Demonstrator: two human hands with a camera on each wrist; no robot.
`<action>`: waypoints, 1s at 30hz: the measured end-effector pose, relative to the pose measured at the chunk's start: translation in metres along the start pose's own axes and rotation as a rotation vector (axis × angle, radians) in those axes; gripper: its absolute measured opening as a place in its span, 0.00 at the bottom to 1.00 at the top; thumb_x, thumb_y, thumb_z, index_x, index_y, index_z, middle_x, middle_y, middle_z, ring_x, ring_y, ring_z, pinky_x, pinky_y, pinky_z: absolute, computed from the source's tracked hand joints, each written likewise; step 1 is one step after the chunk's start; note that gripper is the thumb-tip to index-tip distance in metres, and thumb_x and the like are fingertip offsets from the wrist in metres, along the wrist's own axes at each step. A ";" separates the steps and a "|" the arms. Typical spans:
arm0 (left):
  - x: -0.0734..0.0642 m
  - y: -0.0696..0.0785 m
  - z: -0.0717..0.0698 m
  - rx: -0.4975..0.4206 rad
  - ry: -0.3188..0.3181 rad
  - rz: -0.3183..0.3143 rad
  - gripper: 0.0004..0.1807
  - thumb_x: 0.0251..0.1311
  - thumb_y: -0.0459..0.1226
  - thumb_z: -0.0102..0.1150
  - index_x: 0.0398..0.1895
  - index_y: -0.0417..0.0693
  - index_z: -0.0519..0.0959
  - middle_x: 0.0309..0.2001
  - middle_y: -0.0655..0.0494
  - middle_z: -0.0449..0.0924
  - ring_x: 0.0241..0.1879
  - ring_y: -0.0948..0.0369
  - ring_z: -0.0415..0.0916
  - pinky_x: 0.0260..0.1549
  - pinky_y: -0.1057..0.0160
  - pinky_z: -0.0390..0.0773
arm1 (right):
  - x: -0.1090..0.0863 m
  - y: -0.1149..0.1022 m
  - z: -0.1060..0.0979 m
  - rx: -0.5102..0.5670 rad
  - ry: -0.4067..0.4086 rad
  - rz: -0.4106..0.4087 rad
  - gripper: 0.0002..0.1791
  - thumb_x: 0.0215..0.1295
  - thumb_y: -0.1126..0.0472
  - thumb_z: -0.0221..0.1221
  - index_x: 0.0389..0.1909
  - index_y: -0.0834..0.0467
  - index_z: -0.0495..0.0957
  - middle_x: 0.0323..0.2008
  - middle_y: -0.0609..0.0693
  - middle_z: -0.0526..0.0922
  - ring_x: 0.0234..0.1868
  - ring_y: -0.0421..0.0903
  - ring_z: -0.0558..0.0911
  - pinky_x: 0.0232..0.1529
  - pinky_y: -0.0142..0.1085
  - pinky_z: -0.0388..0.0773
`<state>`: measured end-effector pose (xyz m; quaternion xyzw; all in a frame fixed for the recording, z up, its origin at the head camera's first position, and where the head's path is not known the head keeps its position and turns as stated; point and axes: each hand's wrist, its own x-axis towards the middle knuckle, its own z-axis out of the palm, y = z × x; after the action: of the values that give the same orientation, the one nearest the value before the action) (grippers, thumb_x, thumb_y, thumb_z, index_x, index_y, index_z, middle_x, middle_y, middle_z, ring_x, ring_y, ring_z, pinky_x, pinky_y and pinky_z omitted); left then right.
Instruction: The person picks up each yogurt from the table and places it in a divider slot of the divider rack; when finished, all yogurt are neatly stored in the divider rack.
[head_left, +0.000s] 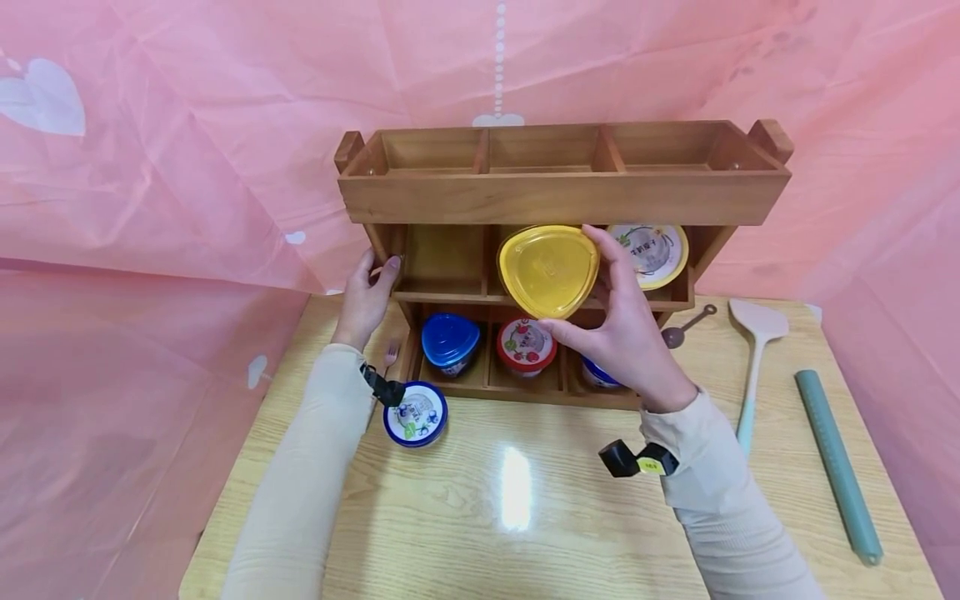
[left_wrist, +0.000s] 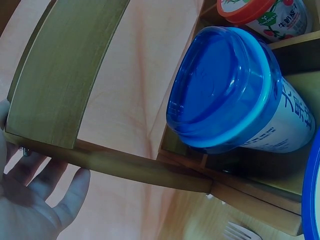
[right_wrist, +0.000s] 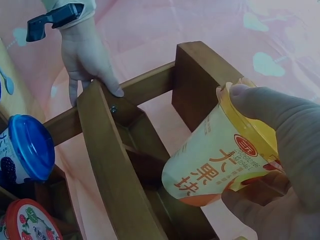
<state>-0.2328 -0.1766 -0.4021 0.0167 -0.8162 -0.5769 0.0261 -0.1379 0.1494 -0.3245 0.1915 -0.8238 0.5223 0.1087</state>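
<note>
My right hand [head_left: 626, 333] grips a yogurt cup with a yellow lid [head_left: 550, 271] between thumb and fingers, in front of the middle tier of a wooden shelf rack [head_left: 562, 200]. The right wrist view shows the cup's pale side with orange lettering, tilted. At the rack's left side my left hand [head_left: 367, 300] holds the end of the middle tier, thumb inside and fingers outside. A yellow-rimmed cup [head_left: 651, 254] sits in that tier's right compartment. Below are a blue-lidded cup [head_left: 451, 340], a red-lidded cup [head_left: 527, 345] and another blue-rimmed cup [head_left: 598, 375], partly hidden by my right hand.
A blue-rimmed cup [head_left: 416, 414] stands on the table at the rack's front left, beside a fork [head_left: 391, 353]. To the right lie a brown measuring spoon [head_left: 675, 337], a spatula [head_left: 756, 333] and a green rod [head_left: 838, 467]. Pink cloth [head_left: 187, 167] hangs behind.
</note>
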 end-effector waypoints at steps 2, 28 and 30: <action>0.000 0.000 0.000 -0.001 -0.001 0.001 0.31 0.72 0.56 0.47 0.75 0.61 0.60 0.71 0.49 0.66 0.71 0.50 0.65 0.68 0.49 0.67 | -0.001 0.003 0.001 -0.004 -0.001 -0.008 0.60 0.47 0.70 0.75 0.76 0.48 0.48 0.68 0.51 0.61 0.62 0.47 0.73 0.58 0.21 0.73; -0.001 -0.002 0.001 -0.004 0.001 -0.002 0.31 0.72 0.56 0.47 0.74 0.60 0.61 0.70 0.49 0.66 0.70 0.50 0.66 0.68 0.48 0.68 | 0.029 0.037 0.019 0.071 0.027 0.104 0.57 0.53 0.67 0.72 0.76 0.52 0.44 0.70 0.53 0.57 0.69 0.50 0.66 0.68 0.46 0.68; -0.002 -0.001 0.001 -0.003 0.000 -0.003 0.30 0.72 0.56 0.47 0.74 0.60 0.61 0.70 0.49 0.66 0.70 0.51 0.66 0.68 0.48 0.68 | 0.030 0.032 0.020 0.065 0.026 0.123 0.57 0.54 0.67 0.72 0.76 0.54 0.44 0.70 0.55 0.57 0.70 0.51 0.65 0.69 0.47 0.67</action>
<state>-0.2309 -0.1764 -0.4033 0.0177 -0.8152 -0.5784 0.0253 -0.1786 0.1378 -0.3478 0.1372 -0.8151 0.5570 0.0807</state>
